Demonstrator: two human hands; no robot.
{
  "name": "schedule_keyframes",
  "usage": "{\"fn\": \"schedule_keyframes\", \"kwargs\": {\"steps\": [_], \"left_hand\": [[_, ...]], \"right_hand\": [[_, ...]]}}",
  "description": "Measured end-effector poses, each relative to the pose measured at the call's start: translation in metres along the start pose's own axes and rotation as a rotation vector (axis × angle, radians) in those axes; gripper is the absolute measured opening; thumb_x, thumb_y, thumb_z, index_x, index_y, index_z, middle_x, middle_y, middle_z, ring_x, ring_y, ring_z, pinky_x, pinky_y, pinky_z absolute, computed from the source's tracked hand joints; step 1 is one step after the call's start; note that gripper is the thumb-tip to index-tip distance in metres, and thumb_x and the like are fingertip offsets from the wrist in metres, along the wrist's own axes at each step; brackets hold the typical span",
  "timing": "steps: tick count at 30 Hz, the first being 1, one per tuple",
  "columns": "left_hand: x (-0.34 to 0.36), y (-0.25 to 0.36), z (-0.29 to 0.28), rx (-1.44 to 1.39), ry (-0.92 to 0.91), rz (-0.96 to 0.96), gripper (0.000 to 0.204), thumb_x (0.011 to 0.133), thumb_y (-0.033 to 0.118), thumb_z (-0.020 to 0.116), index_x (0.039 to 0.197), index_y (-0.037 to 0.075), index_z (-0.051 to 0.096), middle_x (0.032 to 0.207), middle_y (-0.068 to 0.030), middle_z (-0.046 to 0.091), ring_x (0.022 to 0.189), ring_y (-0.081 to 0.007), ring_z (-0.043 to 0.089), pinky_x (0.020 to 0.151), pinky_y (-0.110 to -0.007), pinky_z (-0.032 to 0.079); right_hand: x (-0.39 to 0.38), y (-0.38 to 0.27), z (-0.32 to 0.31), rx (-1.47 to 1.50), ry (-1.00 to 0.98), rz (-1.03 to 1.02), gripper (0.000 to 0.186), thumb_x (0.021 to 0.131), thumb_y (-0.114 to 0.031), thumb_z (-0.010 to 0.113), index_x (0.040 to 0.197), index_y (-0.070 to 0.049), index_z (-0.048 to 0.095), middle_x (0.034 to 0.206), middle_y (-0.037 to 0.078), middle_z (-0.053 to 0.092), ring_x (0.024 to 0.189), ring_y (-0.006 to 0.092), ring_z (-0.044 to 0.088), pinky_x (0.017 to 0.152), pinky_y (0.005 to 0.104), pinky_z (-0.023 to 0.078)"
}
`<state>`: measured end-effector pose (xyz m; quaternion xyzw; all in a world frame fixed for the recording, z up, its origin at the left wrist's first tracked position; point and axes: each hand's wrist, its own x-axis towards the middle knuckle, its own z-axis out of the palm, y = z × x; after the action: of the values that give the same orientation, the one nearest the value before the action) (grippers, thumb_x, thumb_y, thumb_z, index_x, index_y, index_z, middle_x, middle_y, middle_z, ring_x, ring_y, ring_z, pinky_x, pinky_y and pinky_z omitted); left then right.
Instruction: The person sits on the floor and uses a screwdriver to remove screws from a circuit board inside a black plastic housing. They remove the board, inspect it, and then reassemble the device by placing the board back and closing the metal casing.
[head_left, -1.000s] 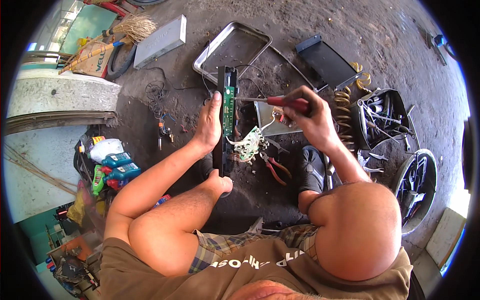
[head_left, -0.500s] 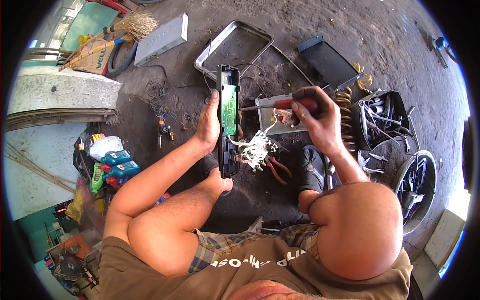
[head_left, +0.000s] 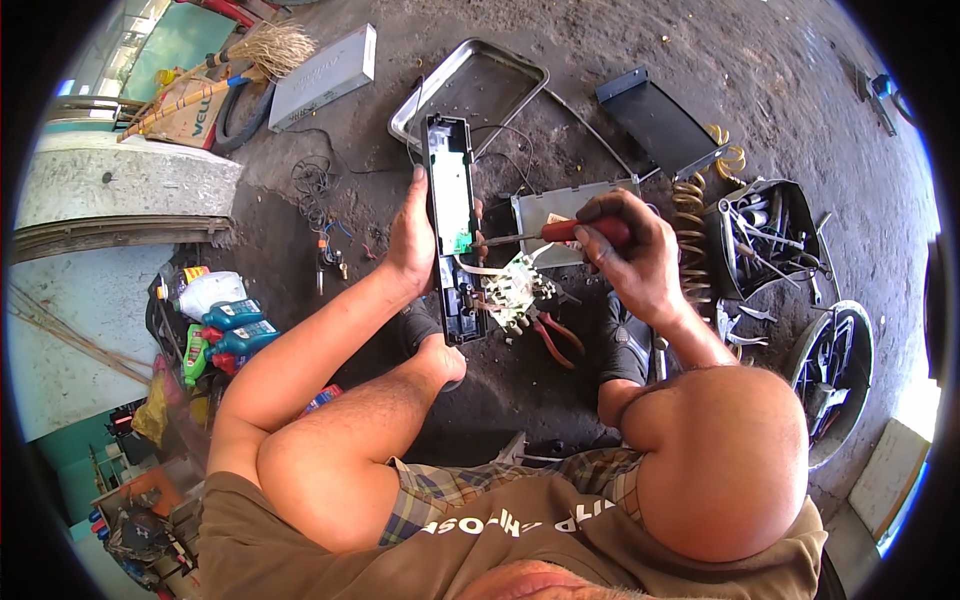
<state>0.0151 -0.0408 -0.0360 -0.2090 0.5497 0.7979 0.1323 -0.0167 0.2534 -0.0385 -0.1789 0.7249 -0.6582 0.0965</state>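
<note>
My left hand (head_left: 410, 243) grips a long black plastic panel (head_left: 463, 305) by its left edge, with fingertips showing past the right edge. Set in it is a green circuit board (head_left: 452, 205), mostly washed out by glare. My right hand (head_left: 645, 258) is closed around the red handle of a screwdriver (head_left: 585, 234). The shaft points left, and its tip is at the lower right edge of the board; whether it touches cannot be made out. A white ribbon cable runs from the board's lower end to a pale cluster of small parts (head_left: 514, 293) hanging beside the panel.
Red-handled pliers (head_left: 556, 342) lie between my feet. Beyond are a flat metal plate (head_left: 560, 205), a metal frame (head_left: 470, 90) and a black cover (head_left: 660, 120). A tool bin (head_left: 765, 245) and a round tub (head_left: 838, 385) stand right; bottles (head_left: 235, 325) stand left.
The panel has tilted and shifted slightly up and left, and glare now covers the board. The screwdriver tip has moved lower along the board's right edge, with my right hand slightly lower.
</note>
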Motion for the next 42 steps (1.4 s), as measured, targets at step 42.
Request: {"fn": "schedule_keyframes", "kwargs": {"steps": [42], "left_hand": [[0.015, -0.034, 0.012, 0.007, 0.059, 0.012, 0.068, 0.112, 0.068, 0.031, 0.129, 0.009, 0.06, 0.092, -0.0101, 0.069, 0.067, -0.0223, 0.07, 0.059, -0.042, 0.064]], "right_hand": [[0.004, -0.031, -0.023, -0.327, -0.256, -0.102, 0.025, 0.096, -0.013, 0.082, 0.104, 0.0, 0.062, 0.096, 0.014, 0.079, 0.092, 0.031, 0.08, 0.075, 0.0386, 0.061]]}}
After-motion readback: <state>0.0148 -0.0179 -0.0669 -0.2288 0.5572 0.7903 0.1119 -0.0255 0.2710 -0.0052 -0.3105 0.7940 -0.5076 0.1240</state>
